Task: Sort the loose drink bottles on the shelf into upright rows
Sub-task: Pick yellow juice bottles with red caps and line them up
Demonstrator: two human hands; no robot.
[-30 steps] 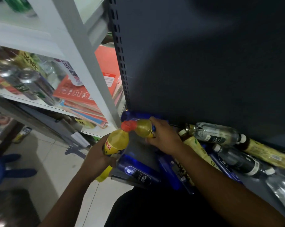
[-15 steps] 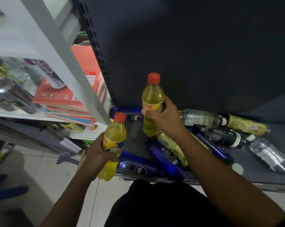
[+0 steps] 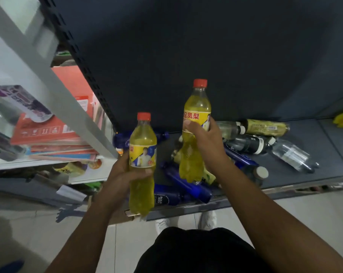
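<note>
— Both drinks stand upright now. A second ago the right yellow bottle (image 3: 196,107) lay tipped over, cap to cap with the left yellow bottle (image 3: 142,146).

— Who holds which?

— The left hand (image 3: 125,174) is wrapped round the middle of the left yellow bottle, thumb across the front just under the label. It is held at the front edge of the shelf (image 3: 328,154). The right hand (image 3: 204,138) has its fingers curled round the right yellow bottle at the label, holding it in the air above the heap.

— And the heap?

— It lies flat on the shelf. The blue bottles (image 3: 186,186) are near the front (one right beneath the raised bottle). A dark bottle (image 3: 249,143) and a clear bottle (image 3: 292,156) lie to the right. A pale yellow-labelled bottle (image 3: 265,127) lies along the back panel (image 3: 186,46).

— What's beside it?

— White shelving (image 3: 48,85) to the left, with orange boxes (image 3: 48,131) stacked flat.
</note>
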